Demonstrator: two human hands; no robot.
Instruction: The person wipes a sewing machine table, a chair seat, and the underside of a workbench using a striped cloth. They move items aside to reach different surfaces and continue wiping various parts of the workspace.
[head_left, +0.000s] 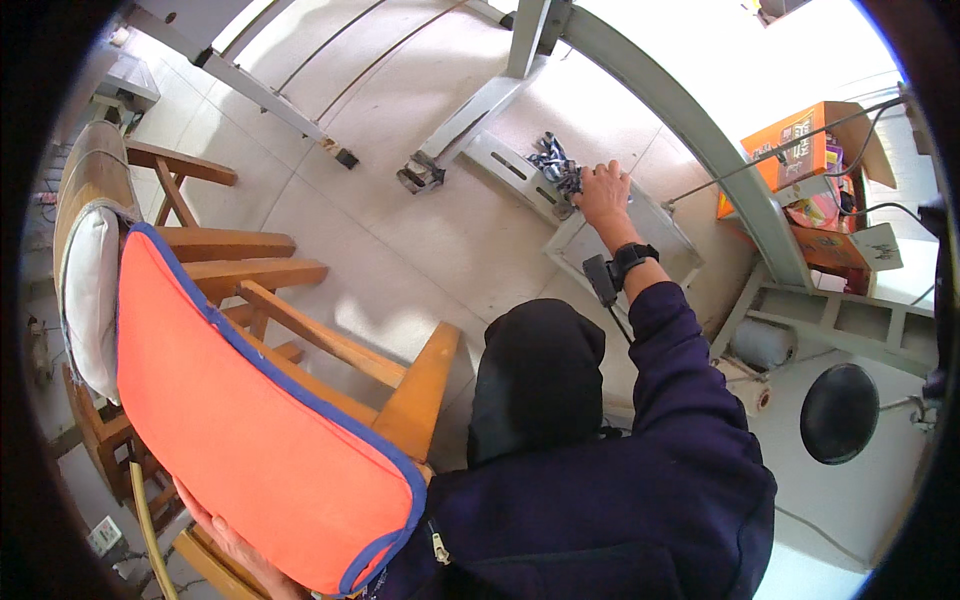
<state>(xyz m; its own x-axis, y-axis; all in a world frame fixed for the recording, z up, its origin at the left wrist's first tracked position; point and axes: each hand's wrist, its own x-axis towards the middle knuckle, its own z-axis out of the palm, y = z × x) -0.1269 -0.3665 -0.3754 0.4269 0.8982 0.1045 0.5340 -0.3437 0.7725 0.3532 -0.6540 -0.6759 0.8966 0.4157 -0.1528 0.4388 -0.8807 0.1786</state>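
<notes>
My right hand (604, 191) reaches down near the floor, its fingers closed around part of a crumpled dark and white bundle, apparently fabric scraps (552, 159). The bundle lies over the edge of a slotted pale metal bar (511, 171). On that wrist is a black strap with a small black device (600, 279). My left hand (244, 551) is at the lower left, against the underside edge of an orange cloth pad with blue edging (255, 405). The pad covers much of a wooden seat; whether those fingers grip anything is hidden.
Metal frame legs (472, 120) and a curved grey beam (690, 127) stand around the bundle. Wooden chair legs (416, 390) are at left. On the right are an open orange carton (787, 154) with packets, thread cones (761, 343) and a black round disc (838, 414) on an arm.
</notes>
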